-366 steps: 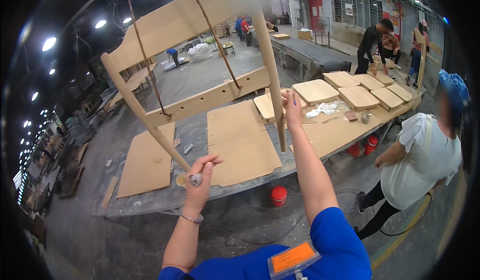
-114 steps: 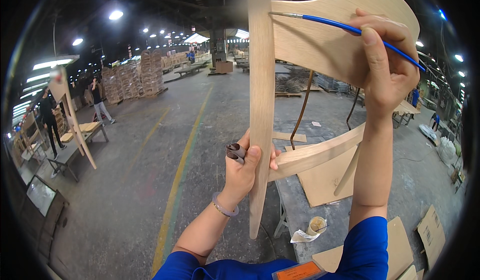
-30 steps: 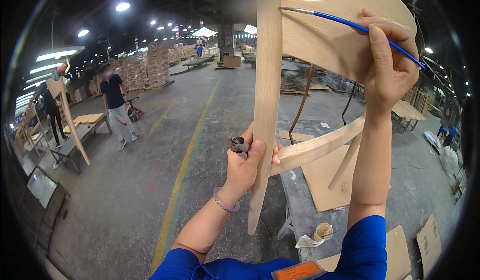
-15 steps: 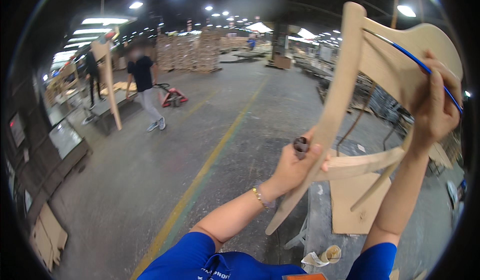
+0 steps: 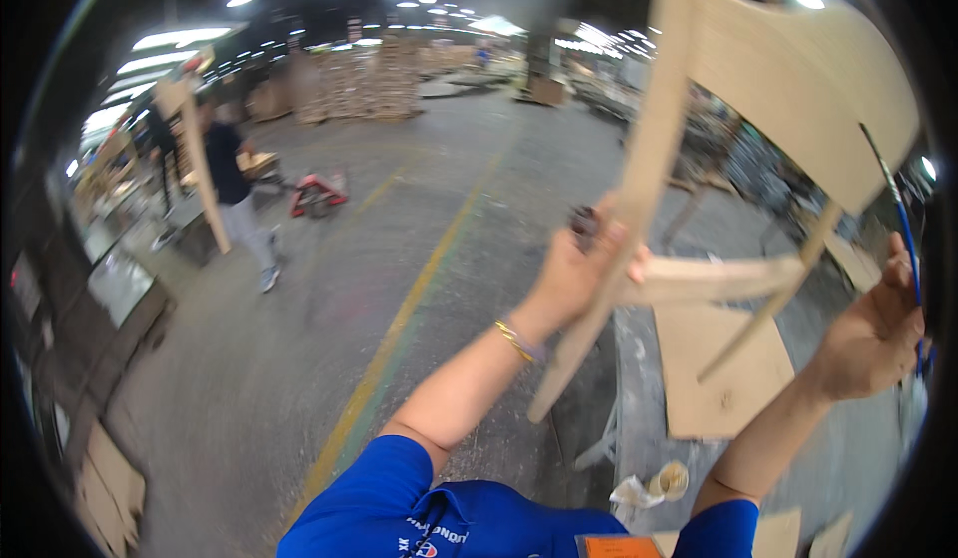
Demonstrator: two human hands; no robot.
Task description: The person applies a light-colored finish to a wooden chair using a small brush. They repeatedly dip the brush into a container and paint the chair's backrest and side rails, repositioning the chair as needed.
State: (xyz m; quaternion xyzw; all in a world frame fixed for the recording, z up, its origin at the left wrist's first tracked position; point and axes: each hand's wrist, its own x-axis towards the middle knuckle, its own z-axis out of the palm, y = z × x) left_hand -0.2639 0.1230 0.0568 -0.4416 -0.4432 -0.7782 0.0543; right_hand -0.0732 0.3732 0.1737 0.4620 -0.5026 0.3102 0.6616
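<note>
My left hand (image 5: pixel 571 280) is closed around the left post of a pale wooden chair back frame (image 5: pixel 661 109), holding it up and tilted. A short dark hollow tube (image 5: pixel 583 224) sticks out between its thumb and fingers. The frame has a wide curved top panel, a lower crossbar and a second post at the right. At the far right, my right hand (image 5: pixel 866 343) pinches a slim blue-handled paintbrush (image 5: pixel 904 221). The brush's dark tip points up, in front of the panel's right end; whether it touches the wood, I cannot tell.
Below the frame, a brown board (image 5: pixel 714 378) lies on a grey bench (image 5: pixel 634 358), with a small cup (image 5: pixel 671 479) and white paper (image 5: pixel 635 494) near its front. At left, a person (image 5: pixel 232 179) stands by a red pallet jack (image 5: pixel 317 197). Stacked wood (image 5: pixel 364 84) stands behind.
My right hand and the brush have moved down and to the right, away from the panel's face. The view has shifted slightly. The person at left has turned and moved left.
</note>
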